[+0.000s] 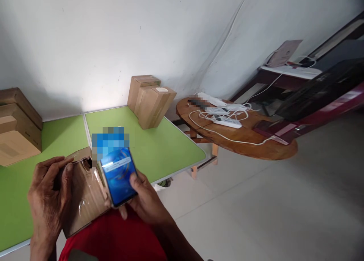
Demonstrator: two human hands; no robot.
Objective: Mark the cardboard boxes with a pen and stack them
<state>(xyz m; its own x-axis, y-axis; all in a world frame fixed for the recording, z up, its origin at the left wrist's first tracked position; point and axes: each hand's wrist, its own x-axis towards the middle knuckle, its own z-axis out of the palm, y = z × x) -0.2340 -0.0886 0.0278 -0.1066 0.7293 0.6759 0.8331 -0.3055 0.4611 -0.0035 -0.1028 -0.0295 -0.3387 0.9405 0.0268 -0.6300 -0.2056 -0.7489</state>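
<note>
The left hand [48,200] grips a taped cardboard box [85,196] at the near edge of the green worktop [159,147]. Just right of it, the right hand [148,202] holds a lit smartphone [118,175], thumb on its screen. Farther right, white power strips [224,115] lie on a round wooden table [256,143].

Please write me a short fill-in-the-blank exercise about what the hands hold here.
1. The right hand holds a lit ____.
2. The left hand holds a taped ____ box.
3. The folding table has a ____ top.
4. White power strips lie on the round ____ table.

Missing words: smartphone; cardboard; green; wooden
</note>
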